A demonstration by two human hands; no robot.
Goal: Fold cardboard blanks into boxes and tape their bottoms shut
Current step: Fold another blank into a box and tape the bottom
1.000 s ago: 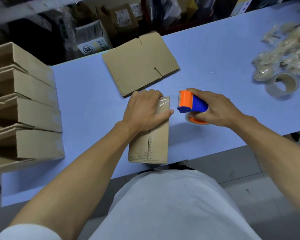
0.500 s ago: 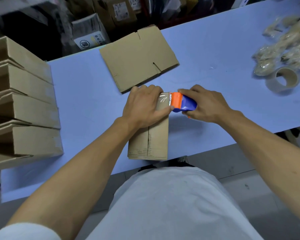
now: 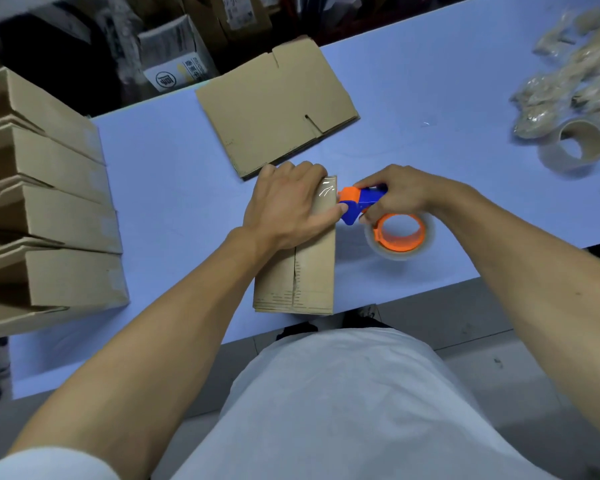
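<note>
A folded cardboard box (image 3: 305,278) stands on the blue table (image 3: 430,98) just in front of me, its upper face showing a centre seam and clear tape at the far end. My left hand (image 3: 288,206) lies flat on that far end, thumb along the right edge. My right hand (image 3: 395,194) grips the blue and orange tape dispenser (image 3: 388,220), whose orange nose touches the box's right edge; its tape roll hangs tilted toward me. A flat cardboard blank (image 3: 274,105) lies beyond the box.
Several folded boxes (image 3: 42,216) are stacked on their sides at the left. A spare tape roll (image 3: 574,145) and a heap of plastic-wrapped items (image 3: 575,81) sit at the far right. Cartons (image 3: 177,60) stand behind the table's far edge.
The dispenser moved left to meet the box's right edge, then tipped so its roll swung out toward me. My left hand stayed on the box's far end.
</note>
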